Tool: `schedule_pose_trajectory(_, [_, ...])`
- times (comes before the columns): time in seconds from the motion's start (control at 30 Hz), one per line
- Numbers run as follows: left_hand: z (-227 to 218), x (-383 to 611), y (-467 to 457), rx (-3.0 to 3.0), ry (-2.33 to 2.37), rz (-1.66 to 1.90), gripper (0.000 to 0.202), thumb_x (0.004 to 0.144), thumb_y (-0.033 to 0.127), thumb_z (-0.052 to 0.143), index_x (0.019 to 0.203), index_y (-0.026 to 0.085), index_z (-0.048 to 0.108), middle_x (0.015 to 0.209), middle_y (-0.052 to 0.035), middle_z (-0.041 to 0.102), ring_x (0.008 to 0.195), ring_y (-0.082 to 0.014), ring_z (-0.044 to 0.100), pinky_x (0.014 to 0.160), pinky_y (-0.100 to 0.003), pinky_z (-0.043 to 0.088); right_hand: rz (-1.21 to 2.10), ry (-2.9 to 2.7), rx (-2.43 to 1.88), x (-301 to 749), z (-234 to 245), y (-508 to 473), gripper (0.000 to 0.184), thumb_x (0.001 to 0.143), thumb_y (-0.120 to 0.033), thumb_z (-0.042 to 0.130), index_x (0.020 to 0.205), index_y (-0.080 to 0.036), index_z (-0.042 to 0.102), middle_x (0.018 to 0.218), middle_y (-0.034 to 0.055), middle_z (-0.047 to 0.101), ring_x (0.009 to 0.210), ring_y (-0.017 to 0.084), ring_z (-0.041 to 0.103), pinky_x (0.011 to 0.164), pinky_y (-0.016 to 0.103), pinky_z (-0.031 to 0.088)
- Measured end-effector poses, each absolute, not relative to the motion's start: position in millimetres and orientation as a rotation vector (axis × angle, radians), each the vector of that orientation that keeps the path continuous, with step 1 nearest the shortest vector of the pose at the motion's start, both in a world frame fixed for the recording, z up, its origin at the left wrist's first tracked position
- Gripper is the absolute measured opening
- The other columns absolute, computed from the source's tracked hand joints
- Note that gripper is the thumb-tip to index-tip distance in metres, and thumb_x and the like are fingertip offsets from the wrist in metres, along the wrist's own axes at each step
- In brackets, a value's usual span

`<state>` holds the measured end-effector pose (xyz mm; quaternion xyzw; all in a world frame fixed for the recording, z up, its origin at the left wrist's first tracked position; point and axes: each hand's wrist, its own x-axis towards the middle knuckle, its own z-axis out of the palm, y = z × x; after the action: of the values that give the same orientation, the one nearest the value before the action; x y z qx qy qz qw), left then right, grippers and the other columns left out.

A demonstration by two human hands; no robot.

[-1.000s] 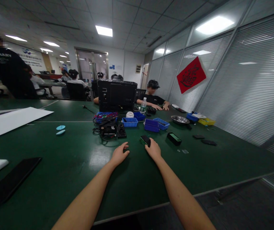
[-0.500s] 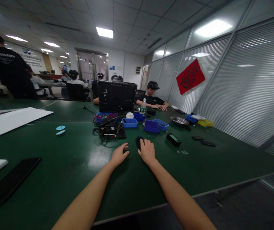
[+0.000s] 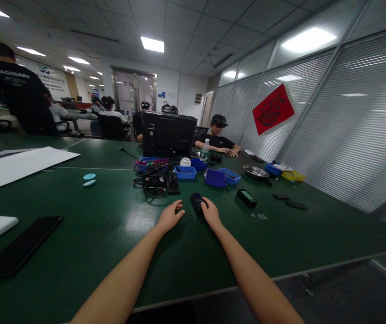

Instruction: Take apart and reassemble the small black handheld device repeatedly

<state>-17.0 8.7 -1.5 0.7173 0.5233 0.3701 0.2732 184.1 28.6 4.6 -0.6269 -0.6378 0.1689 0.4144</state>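
A black handheld device [image 3: 197, 204] with a small dark screen at its far end lies on the green table [image 3: 105, 252], in front of me. My right hand [image 3: 210, 212] is at its right side, thumb on its near part and fingers along the far edge, gripping it. To its left, my left hand [image 3: 172, 216] rests by the tabletop with fingers loosely curved and apart, holding nothing and not touching the device. A second black device [image 3: 246, 198] with a greenish screen lies to the right, beside a small clear square [image 3: 262, 216].
Blue bins [image 3: 185, 172], a power box with cables [image 3: 154, 182] and a ball [image 3: 185, 162] stand beyond my hands, before a black monitor [image 3: 168, 135]. A metal bowl [image 3: 255, 171] and yellow tray [image 3: 293, 176] sit right. A person [image 3: 220, 141] sits opposite.
My right hand has shifted from the top of the black device to its right side, uncovering its face and screen. My left hand stays nearly in place. The view has tilted slightly.
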Motion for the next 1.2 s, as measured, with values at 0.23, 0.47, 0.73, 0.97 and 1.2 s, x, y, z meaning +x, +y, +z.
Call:
schedule_pose_trajectory(0.23, [3,-14,6,1.913,1.398,1.117,0.066,0.070,0.042,0.058,0.128,0.021,0.037,0.130,-0.0079,0.045,0.109,-0.0193,0.051,0.093,-0.032,0.039,0.610,-1.554,-1.405,147,-2,15,0.037,0.073,-0.036,0.050,0.102,-0.014,0.057,0.087,0.0076,0.062,0.069,0.017,0.060,0.061,0.028,0.049])
schedule_pose_trajectory(0.47, [-1,-9,5,2.030,1.506,1.123,0.066,0.066,0.032,0.061,0.127,0.018,0.040,0.138,-0.0101,0.034,0.126,-0.0223,0.033,0.103,-0.036,0.029,0.941,-1.473,-1.235,136,0,11,0.036,0.078,-0.047,0.041,0.086,-0.015,0.054,0.059,-0.0019,0.056,0.033,0.007,0.045,0.033,0.018,0.034])
schedule_pose_trajectory(0.73, [-2,-7,-5,2.007,1.503,1.140,0.059,0.068,0.019,0.052,0.126,0.015,0.043,0.133,-0.0077,0.042,0.123,-0.0186,0.037,0.105,-0.032,0.027,0.850,-1.354,-1.268,153,2,25,0.030,0.074,-0.042,0.044,0.076,-0.014,0.056,0.056,-0.0010,0.056,0.035,0.006,0.042,0.034,0.017,0.031])
schedule_pose_trajectory(0.97, [9,-26,-28,1.970,1.546,1.090,0.060,0.067,0.018,0.052,0.126,0.013,0.042,0.133,-0.0088,0.043,0.123,-0.0177,0.037,0.106,-0.030,0.026,0.879,-1.370,-1.278,155,4,25,0.028,0.072,-0.038,0.045,0.076,-0.013,0.057,0.056,-0.0003,0.056,0.036,0.006,0.041,0.034,0.018,0.031])
schedule_pose_trajectory(1.2, [16,-74,-46,1.905,1.818,1.019,0.060,0.070,0.023,0.051,0.128,0.016,0.040,0.134,-0.0076,0.041,0.124,-0.0183,0.037,0.106,-0.031,0.025,0.870,-1.385,-1.270,155,2,25,0.028,0.070,-0.038,0.046,0.076,-0.013,0.057,0.054,-0.0010,0.055,0.036,0.007,0.041,0.036,0.019,0.031])
